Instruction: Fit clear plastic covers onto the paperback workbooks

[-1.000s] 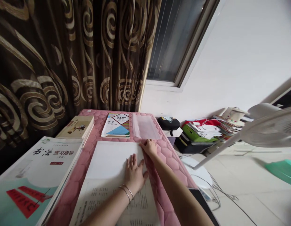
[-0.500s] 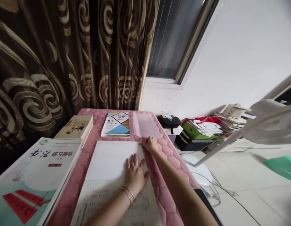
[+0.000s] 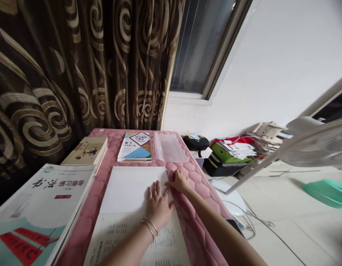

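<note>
An open book (image 3: 134, 236) lies before me, with printed text on the near page and a blank white sheet (image 3: 129, 188) at its far end. My left hand (image 3: 158, 207), two thin bangles at its wrist, rests flat on it with the fingers stretched out. At the right edge of the white sheet, my right hand (image 3: 180, 181) has its fingers bent and pinched together. Exactly what is between those fingertips is hidden. Beyond the book lie a maths workbook (image 3: 135, 147) and a translucent plastic sheet (image 3: 171, 147).
Everything rests on a pink quilted surface (image 3: 84, 218). Stacked books (image 3: 68, 207) stand at the left, beside a patterned curtain (image 3: 104, 66). To the right are a white fan (image 3: 320, 144), cables (image 3: 256, 216), a black case (image 3: 196, 143) and a green basin (image 3: 326, 193) on the floor.
My right hand has slid from the sheet's far right corner a little toward me along its edge. The left hand stays flat on the book. The view has shifted slightly.
</note>
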Demonstrator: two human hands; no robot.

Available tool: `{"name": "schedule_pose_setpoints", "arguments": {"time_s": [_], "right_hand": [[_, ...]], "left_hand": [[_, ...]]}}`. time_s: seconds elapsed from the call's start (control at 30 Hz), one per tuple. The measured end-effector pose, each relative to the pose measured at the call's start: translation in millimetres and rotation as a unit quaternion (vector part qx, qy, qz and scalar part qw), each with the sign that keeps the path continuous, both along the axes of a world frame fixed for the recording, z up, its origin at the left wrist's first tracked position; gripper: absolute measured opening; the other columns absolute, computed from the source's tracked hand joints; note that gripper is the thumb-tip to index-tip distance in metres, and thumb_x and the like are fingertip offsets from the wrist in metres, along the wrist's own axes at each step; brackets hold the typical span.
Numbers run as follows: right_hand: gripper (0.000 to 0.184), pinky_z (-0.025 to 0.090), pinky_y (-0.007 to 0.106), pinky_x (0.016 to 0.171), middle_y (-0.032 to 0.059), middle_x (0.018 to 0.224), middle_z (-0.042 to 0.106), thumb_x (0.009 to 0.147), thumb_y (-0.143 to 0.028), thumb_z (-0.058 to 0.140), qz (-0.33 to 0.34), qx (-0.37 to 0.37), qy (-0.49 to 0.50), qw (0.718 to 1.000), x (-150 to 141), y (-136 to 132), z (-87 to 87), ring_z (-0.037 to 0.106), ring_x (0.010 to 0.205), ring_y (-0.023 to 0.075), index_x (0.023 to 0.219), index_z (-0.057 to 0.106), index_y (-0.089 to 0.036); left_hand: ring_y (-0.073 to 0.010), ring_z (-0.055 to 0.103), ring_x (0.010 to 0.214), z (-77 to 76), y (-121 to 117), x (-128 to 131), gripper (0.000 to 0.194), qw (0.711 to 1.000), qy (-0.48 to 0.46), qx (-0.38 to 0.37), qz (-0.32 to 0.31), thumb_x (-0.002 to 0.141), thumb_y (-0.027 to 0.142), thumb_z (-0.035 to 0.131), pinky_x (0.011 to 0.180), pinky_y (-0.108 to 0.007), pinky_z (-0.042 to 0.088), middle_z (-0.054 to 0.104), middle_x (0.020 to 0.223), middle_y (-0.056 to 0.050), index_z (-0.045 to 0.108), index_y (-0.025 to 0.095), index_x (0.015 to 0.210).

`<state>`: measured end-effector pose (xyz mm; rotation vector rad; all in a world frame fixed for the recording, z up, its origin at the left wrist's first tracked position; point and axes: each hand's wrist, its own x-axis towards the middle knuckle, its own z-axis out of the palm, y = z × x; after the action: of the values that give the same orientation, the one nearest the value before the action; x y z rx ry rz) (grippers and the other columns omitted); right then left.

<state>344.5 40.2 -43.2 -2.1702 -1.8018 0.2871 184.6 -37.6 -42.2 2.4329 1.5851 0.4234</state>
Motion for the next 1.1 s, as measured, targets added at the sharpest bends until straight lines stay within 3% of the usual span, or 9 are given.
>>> {"name": "schedule_pose_setpoints", "arguments": {"time_s": [0.2, 0.3, 0.43, 0.6, 0.73, 0.93, 1.03, 1.1], "right_hand": [[0.039, 0.038, 0.037, 0.082, 0.0141, 0.105, 0.062, 0.078, -0.047, 0.065, -0.072, 0.01, -0.013, 0.997, -13, 45, 11.8, 0.056, 0.102, 0.0284, 0.098, 0.056, -0.015], [0.038, 0.038, 0.04, 0.086, 0.0178, 0.111, 0.06, 0.084, -0.042, 0.058, -0.076, 0.025, -0.019, 0.997, -20, 47, 14.5, 0.053, 0.107, 0.0308, 0.107, 0.057, -0.011], [0.038, 0.038, 0.035, 0.09, 0.013, 0.124, 0.056, 0.085, -0.031, 0.056, -0.031, 0.049, -0.014, 0.998, -26, 19, 11.3, 0.051, 0.111, 0.0261, 0.12, 0.057, -0.017], [0.032, 0.039, 0.034, 0.097, 0.0006, 0.132, 0.058, 0.09, -0.031, 0.05, 0.079, 0.075, -0.002, 0.994, -29, -31, -3.6, 0.047, 0.12, 0.0226, 0.118, 0.065, -0.031], [0.035, 0.04, 0.04, 0.098, -0.0044, 0.135, 0.056, 0.094, -0.037, 0.043, 0.073, 0.057, -0.03, 0.995, -32, -45, -9.8, 0.043, 0.127, 0.0225, 0.123, 0.061, -0.035], [0.034, 0.039, 0.04, 0.1, -0.0086, 0.138, 0.052, 0.095, -0.039, 0.042, 0.069, 0.046, -0.041, 0.996, -32, -42, -9.1, 0.042, 0.131, 0.0219, 0.123, 0.061, -0.036], [0.035, 0.039, 0.039, 0.101, -0.008, 0.138, 0.052, 0.095, -0.04, 0.041, 0.069, 0.038, -0.044, 0.996, -34, -42, -9.4, 0.041, 0.131, 0.0216, 0.123, 0.061, -0.036], [0.035, 0.038, 0.04, 0.101, -0.0071, 0.138, 0.052, 0.095, -0.04, 0.04, 0.068, 0.032, -0.044, 0.996, -34, -43, -9.5, 0.041, 0.131, 0.0217, 0.124, 0.06, -0.037]], "left_hand": [[-0.0329, 0.021, 0.143, 3.0, -1, 0, 0.061, 1.0, -0.002, -0.009, 0.005, 0.087, 0.056, 0.041, 0.115, -0.054, 0.016, 0.03, 0.154, -0.011, 0.044, 0.028, 0.141], [-0.0325, 0.021, 0.143, 2.4, 0, -1, 0.06, 1.0, -0.007, -0.015, 0.0, 0.086, 0.055, 0.043, 0.116, -0.053, 0.016, 0.029, 0.154, -0.011, 0.044, 0.029, 0.141], [-0.0309, 0.021, 0.143, -1.0, 6, -5, 0.056, 1.0, -0.002, -0.024, -0.012, 0.088, 0.05, 0.041, 0.115, -0.051, 0.018, 0.028, 0.155, -0.009, 0.045, 0.028, 0.14], [-0.0246, 0.023, 0.143, -2.4, 17, -16, 0.06, 0.998, 0.029, -0.045, -0.043, 0.091, 0.039, 0.03, 0.116, -0.044, 0.021, 0.028, 0.154, -0.015, 0.037, 0.009, 0.143], [-0.021, 0.021, 0.144, -2.8, 22, -39, 0.058, 0.995, 0.053, -0.036, -0.082, 0.094, 0.04, 0.023, 0.117, -0.048, 0.017, 0.023, 0.156, -0.008, 0.033, 0.015, 0.146], [-0.0234, 0.021, 0.144, -1.7, 37, -115, 0.057, 0.991, 0.125, -0.026, 0.027, 0.095, 0.04, 0.022, 0.115, -0.053, 0.019, 0.019, 0.156, -0.008, 0.031, 0.017, 0.147], [-0.0277, 0.023, 0.143, 2.8, 51, -148, 0.059, 0.98, 0.167, -0.009, 0.107, 0.094, 0.035, 0.027, 0.114, -0.049, 0.023, 0.022, 0.155, -0.016, 0.031, 0.007, 0.146], [-0.0308, 0.027, 0.141, 7.3, 62, -156, 0.059, 0.971, 0.183, -0.005, 0.152, 0.093, 0.032, 0.029, 0.112, -0.049, 0.026, 0.027, 0.152, -0.022, 0.035, 0.0, 0.143]]}}
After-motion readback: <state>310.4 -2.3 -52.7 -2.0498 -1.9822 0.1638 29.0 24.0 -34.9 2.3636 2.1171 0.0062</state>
